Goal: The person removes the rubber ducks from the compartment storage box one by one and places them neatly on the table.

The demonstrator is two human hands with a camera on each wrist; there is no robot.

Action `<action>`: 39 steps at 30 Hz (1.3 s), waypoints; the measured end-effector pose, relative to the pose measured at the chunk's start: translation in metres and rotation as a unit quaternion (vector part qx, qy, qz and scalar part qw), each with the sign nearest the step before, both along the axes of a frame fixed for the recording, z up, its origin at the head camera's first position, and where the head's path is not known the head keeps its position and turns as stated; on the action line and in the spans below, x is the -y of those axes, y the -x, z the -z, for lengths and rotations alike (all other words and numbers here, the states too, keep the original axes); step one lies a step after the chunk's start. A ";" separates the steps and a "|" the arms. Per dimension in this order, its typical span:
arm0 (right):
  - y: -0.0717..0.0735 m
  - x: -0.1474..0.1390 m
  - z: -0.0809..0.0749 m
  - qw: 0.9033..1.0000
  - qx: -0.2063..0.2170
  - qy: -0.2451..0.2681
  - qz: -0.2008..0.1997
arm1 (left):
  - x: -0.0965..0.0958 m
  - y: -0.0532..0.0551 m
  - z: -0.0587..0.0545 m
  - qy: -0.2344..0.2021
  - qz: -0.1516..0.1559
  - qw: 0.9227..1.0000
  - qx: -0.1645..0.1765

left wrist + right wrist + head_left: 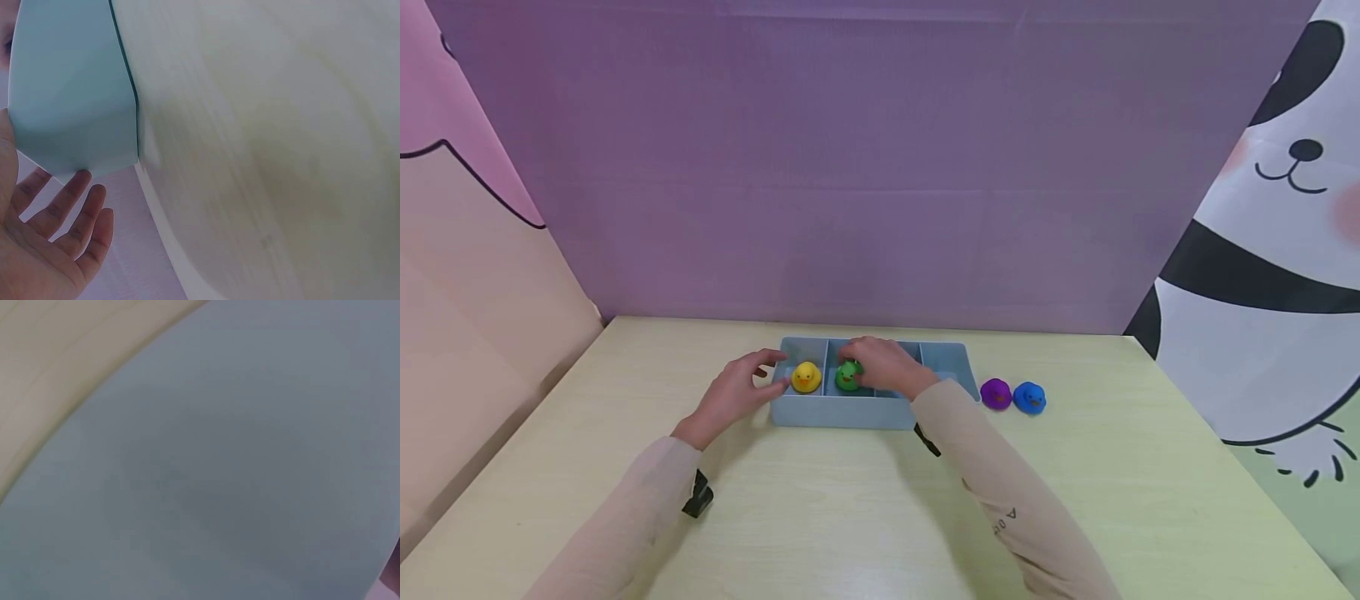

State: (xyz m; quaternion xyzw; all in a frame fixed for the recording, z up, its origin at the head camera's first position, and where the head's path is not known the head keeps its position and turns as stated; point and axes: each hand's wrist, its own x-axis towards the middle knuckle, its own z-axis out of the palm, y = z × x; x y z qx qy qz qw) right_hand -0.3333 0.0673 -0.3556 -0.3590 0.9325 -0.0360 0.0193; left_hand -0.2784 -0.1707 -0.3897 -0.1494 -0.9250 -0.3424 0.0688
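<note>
A light blue divided box (850,412) stands on the table, also filling much of the left wrist view (72,94). In its leftmost compartment sits a yellow rubber duck (806,377). My right hand (883,364) reaches over the box and holds a green rubber duck (847,377) between thumb and fingers, in the compartment beside the yellow one. At the box's left end is my left hand (739,392), fingers spread and relaxed, fingertips right at the rim. The right wrist view shows mostly the box wall (219,456).
A purple rubber duck (996,394) and a blue rubber duck (1030,397) sit side by side on the table, just right of the box. Behind the pale wooden table (805,508) rises a purple backdrop (880,167). Printed panels flank both sides.
</note>
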 end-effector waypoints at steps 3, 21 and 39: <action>0.000 0.000 0.000 1.000 -0.003 -0.003 -0.001 | 0.000 0.000 0.000 0.000 0.001 1.000 -0.003; -0.002 -0.005 -0.010 1.000 -0.019 0.003 -0.014 | -0.001 0.001 0.001 -0.002 0.000 1.000 0.003; -0.012 -0.014 -0.038 0.998 -0.033 0.042 -0.037 | -0.002 0.001 0.001 -0.006 0.000 1.000 -0.002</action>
